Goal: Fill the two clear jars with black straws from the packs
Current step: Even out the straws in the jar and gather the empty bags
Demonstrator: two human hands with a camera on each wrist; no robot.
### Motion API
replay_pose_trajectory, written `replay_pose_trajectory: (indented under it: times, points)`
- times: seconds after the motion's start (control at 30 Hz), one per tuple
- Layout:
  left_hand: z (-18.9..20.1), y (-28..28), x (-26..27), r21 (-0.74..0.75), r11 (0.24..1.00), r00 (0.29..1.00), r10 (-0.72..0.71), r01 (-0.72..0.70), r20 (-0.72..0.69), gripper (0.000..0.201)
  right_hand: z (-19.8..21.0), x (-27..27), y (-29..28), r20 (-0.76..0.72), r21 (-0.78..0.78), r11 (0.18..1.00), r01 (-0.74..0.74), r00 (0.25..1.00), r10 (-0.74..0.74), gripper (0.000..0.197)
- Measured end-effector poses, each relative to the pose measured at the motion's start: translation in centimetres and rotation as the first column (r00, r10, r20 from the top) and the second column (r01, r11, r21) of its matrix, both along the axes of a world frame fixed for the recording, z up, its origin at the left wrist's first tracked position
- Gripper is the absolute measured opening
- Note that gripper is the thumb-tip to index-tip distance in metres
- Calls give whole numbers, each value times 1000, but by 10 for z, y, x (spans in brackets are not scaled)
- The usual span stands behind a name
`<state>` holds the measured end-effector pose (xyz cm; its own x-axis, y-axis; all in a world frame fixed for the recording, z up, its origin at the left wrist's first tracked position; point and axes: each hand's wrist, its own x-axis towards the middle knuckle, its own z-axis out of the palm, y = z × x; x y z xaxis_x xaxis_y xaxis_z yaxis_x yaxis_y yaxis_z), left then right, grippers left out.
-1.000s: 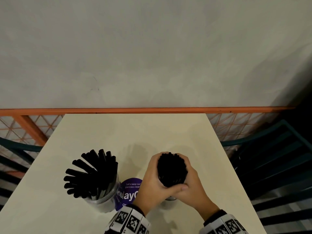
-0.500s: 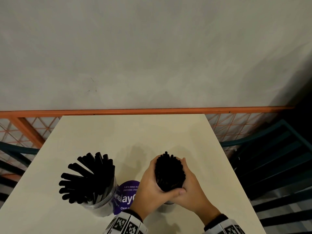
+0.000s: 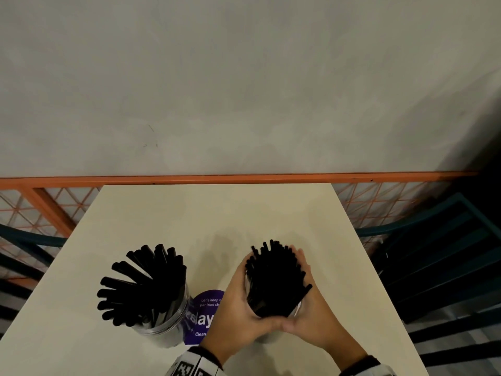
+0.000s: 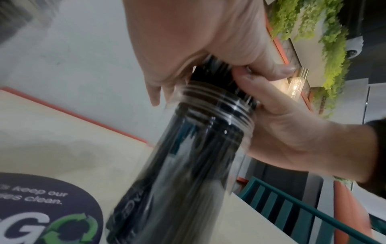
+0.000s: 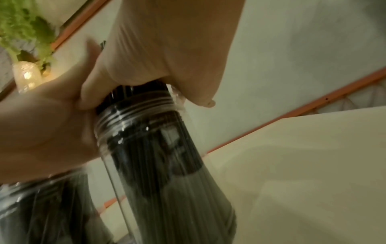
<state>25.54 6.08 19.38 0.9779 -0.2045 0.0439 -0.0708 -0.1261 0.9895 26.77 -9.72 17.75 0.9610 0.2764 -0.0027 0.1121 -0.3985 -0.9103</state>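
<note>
Straws fanned wider; left hand, right hand cup them; sticker "clean".

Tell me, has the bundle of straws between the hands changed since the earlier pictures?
Yes. The straws were bunched tight; now they fan out wider between the left hand and the right hand, over the same spot on the table.

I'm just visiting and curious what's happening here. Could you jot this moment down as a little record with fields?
Setting: pale table by a grey wall
Left jar: clear, black straws fanned out
Right jar: clear, packed with a bundle of black straws
Left hand: cupped around that bundle above the rim
Right hand: cupped around the other side
Sticker: purple, between the jars
Straw packs: not in view
</note>
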Motion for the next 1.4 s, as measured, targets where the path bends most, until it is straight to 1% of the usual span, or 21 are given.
replay_pose_trajectory:
  times: [0.13, 0.2, 0.23, 0.27, 0.3, 0.33, 0.37, 0.4, 0.43, 0.47, 0.5, 0.53, 0.6, 0.67, 0.73, 0.83, 0.93, 1.03, 1.13, 1.3, 1.4]
  points:
    - [-5, 29, -22, 137, 990, 996, -17, 29, -82, 139, -7, -34, -25, -161, 119, 983, 139, 980, -119, 134]
    - [-10, 43, -37, 165, 986, 995, 27, -11, -96, 137, -10, -58, -23, -238, 106, 969, 223, 952, -193, 138]
    - [-11, 49, -44, 159, 987, 995, 46, -31, -91, 132, -16, -66, -14, -254, 42, 952, 303, 925, -283, 134]
    - [-9, 52, -52, 151, 987, 994, 64, -51, -84, 125, -17, -76, 0, -230, -46, 921, 386, 893, -386, 116]
    - [-6, 55, -60, 150, 986, 995, 80, -72, -51, 115, -23, -80, 6, -186, -97, 845, 527, 824, -535, 90]
    - [-1, 57, -68, 169, 980, 995, 100, -102, 21, 100, -28, -78, 13, -66, -159, 728, 666, 729, -681, 72]
    - [6, 59, -74, 210, 964, 982, 135, -161, 134, 83, -30, -83, 31, -37, -123, 724, 678, 726, -686, 65]
    - [15, 63, -77, 247, 937, 947, 181, -248, 266, 64, -26, -91, 48, -107, -87, 777, 623, 770, -629, 62]
    - [25, 67, -78, 255, 899, 888, 240, -356, 393, 50, -21, -88, 58, -228, -165, 846, 507, 815, -533, 57]
    - [34, 74, -80, 234, 863, 822, 295, -448, 488, 40, -14, -85, 64, -399, -168, 938, 302, 850, -345, 41]
    - [43, 81, -81, 195, 832, 765, 351, -519, 540, 36, -13, -84, 69, -504, -135, 986, 103, 850, -157, 24]
    - [50, 91, -81, 161, 800, 717, 403, -577, 568, 37, -14, -87, 69, -493, -105, 994, -14, 869, -40, 18]
    - [56, 113, -81, 119, 740, 673, 517, -662, 530, 54, -12, -84, 86, -256, -106, 992, -63, 966, 34, 25]
    - [50, 136, -81, 111, 712, 685, 604, -693, 407, 74, -2, -73, 112, -98, -91, 993, -78, 993, 69, 46]
    - [35, 154, -77, 141, 745, 749, 603, -652, 275, 92, 6, -64, 130, -15, -31, 997, -69, 998, 68, 68]
    - [17, 169, -66, 189, 856, 876, 475, -482, 85, 119, 14, -46, 151, 1, 26, 999, -32, 999, 32, 99]
    - [12, 172, -48, 189, 926, 939, 341, -325, -54, 140, 15, -23, 169, 13, 123, 988, -94, 996, 93, 113]
    - [16, 172, -32, 99, 966, 966, 247, -239, -76, 132, 14, -9, 178, -7, 86, 985, -151, 988, 153, 123]
    - [21, 166, -22, 30, 984, 981, 179, -177, -72, 119, 20, -1, 184, 8, 77, 977, -200, 980, 200, 123]
    - [19, 148, -20, -34, 936, 935, 351, -350, 41, 83, 27, 3, 193, 71, 129, 980, -153, 987, 144, 104]
    - [21, 150, -23, -111, 934, 935, 349, -340, 69, 92, 25, 3, 184, 67, 183, 972, -144, 989, 134, 104]
